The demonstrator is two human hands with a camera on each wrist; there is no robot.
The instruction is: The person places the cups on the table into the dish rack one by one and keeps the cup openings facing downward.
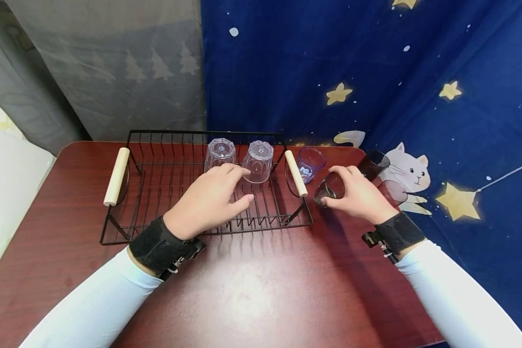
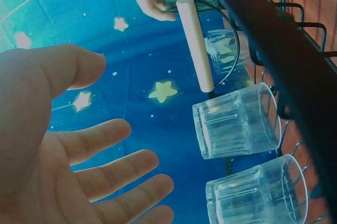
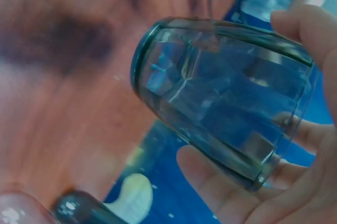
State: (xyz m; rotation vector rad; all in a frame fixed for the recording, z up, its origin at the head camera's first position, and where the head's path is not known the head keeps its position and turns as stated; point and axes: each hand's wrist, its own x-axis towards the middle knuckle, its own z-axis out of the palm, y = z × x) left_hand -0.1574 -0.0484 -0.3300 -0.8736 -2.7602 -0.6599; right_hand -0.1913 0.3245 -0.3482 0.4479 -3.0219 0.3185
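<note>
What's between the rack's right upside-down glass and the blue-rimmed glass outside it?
In the head view, the wooden handle at the right end of the rack lies between the upside-down glass and the blue-rimmed glass.

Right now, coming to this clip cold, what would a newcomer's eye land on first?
Probably the blue curtain with yellow stars behind the table, filling the upper right of the head view. In front of it, two clear glasses stand upside down in the right half of a black wire rack. Right of the rack, the right hand grips a dark tinted glass.
</note>
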